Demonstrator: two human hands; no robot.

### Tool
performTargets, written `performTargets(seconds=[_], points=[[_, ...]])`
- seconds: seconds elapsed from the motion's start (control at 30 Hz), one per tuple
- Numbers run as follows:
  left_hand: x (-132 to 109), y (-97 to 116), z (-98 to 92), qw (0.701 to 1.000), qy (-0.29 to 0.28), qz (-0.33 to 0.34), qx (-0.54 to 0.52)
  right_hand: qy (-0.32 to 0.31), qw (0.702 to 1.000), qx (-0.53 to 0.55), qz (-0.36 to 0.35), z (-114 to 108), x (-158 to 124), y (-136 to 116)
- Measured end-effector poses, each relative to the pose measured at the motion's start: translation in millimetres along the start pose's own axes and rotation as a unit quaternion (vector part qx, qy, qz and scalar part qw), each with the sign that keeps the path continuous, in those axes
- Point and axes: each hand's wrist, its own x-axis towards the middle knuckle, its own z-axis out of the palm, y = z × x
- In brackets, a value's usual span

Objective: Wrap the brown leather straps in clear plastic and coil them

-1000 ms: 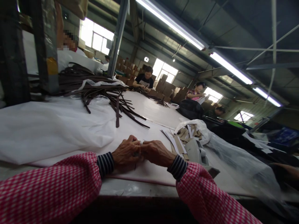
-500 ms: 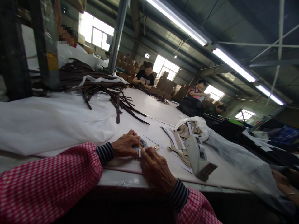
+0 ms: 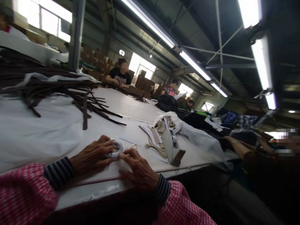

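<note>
A coiled, greyish, clear-looking bundle lies on the white tabletop near its front edge, with a white band across its near side. What the coil is made of is too small to tell. My left hand is closed on its left side, fingers over the top and thumb at the band. At the band's right end rests the index fingertip of my right hand; the thumb sits lower, apart and somewhat blurred. Just beyond those fingers is a gold-coloured metal clasp.
Right of my hands stands a grey tape dispenser, beside loose paper strips and a clear plastic bag. Dark brown straps hang over the table at left, near white sheeting. A co-worker's arm reaches in at right.
My view has swung right, so the table and my hands appear further left. The right thumb has come away from the band, while the left hand keeps its hold on the coil.
</note>
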Motion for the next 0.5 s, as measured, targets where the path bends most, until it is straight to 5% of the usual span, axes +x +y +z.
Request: performTargets(seconds=[0.17, 0.27, 0.37, 0.5], points=[[3, -4, 8.0, 0.999, -0.005, -0.043, -0.030, 0.180, 0.972, 0.064, 0.136, -71, -50, 37], [5, -2, 8.9, 0.993, 0.033, -0.085, -0.077, 0.306, 0.883, 0.106, 0.340, -122, -86, 76], [7, -4, 8.2, 0.984, 0.074, -0.110, -0.123, 0.292, 0.843, 0.136, 0.430, -152, -114, 104], [6, -14, 7.0, 0.978, 0.086, -0.138, -0.131, 0.225, 0.821, 0.213, 0.480, -151, -126, 116]])
